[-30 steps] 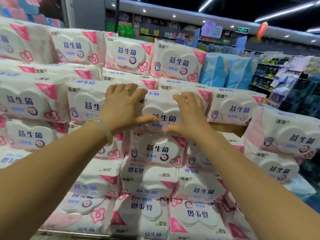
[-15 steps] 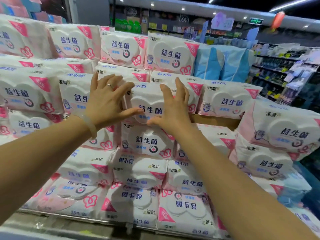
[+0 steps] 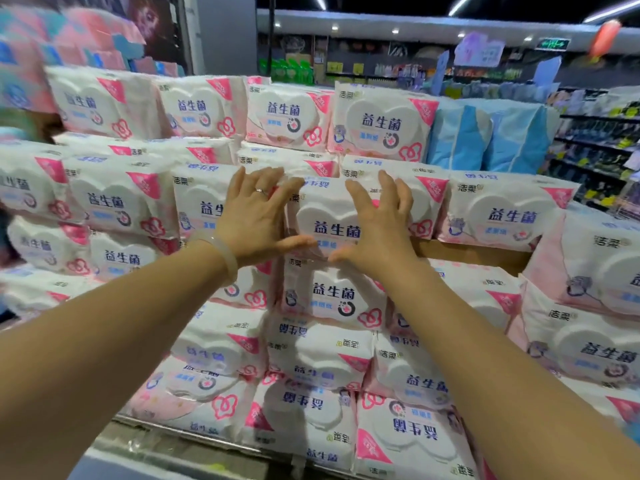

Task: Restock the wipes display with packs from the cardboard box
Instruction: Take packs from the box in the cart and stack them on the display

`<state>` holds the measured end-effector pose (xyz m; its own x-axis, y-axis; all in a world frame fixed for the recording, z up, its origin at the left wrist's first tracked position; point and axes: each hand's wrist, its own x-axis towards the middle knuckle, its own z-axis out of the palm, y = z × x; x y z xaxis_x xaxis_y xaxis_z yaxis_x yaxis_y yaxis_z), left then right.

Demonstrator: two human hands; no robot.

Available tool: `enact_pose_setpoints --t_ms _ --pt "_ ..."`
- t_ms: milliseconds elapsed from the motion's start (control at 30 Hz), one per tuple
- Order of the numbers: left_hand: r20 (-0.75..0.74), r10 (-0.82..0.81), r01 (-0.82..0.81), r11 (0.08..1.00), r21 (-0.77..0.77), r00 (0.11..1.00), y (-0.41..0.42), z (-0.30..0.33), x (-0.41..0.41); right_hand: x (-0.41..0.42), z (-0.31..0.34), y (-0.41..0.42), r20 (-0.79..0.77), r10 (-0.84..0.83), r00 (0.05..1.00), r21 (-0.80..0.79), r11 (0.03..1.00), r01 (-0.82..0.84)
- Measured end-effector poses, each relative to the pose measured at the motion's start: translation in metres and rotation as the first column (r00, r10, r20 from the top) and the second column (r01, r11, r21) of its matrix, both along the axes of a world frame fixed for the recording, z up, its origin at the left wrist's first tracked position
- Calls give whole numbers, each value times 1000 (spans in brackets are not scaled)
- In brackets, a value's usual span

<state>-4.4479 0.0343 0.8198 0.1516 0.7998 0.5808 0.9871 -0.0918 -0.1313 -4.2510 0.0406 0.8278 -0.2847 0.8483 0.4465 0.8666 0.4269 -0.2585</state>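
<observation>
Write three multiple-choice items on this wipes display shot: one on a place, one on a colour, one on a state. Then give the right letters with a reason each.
1. Where do the blue packs stand?
A. top row, right of the pink packs
B. bottom row, far left
C. under both hands

2. What colour is the corner flag on the pack between the hands?
A. green
B. pink
C. black

3. How is the left hand placed?
A. clenched in a fist
B. hanging away from the display
C. fingers spread flat against the packs

Answers: 1 A, they sit at the right end of the top row. 2 B, pink triangles mark these packs. 3 C, like the right hand, it presses open on the packs.
</observation>
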Motion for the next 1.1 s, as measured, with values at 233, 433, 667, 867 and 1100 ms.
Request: enact_pose_setpoints --t_ms 233,433,667,867,1100 --pt "-37 60 -62 996 -65 998 -9 0 3 4 2 -5 73 -34 997 -15 999 36" --pt "17 57 -52 974 -222 998 -26 -4 9 0 12 -14 289 -180 940 -29 980 196" --pt "41 108 -95 967 -238 993 -92 9 -43 -76 19 -71 466 -131 875 46 991 125" --pt "-13 359 -343 880 -328 933 -200 -29 -171 -220 -24 -154 559 112 821 -10 992 -128" --pt "-13 665 -595 659 -460 747 -370 -85 -326 -401 -78 -270 520 455 723 -106 874 -474"
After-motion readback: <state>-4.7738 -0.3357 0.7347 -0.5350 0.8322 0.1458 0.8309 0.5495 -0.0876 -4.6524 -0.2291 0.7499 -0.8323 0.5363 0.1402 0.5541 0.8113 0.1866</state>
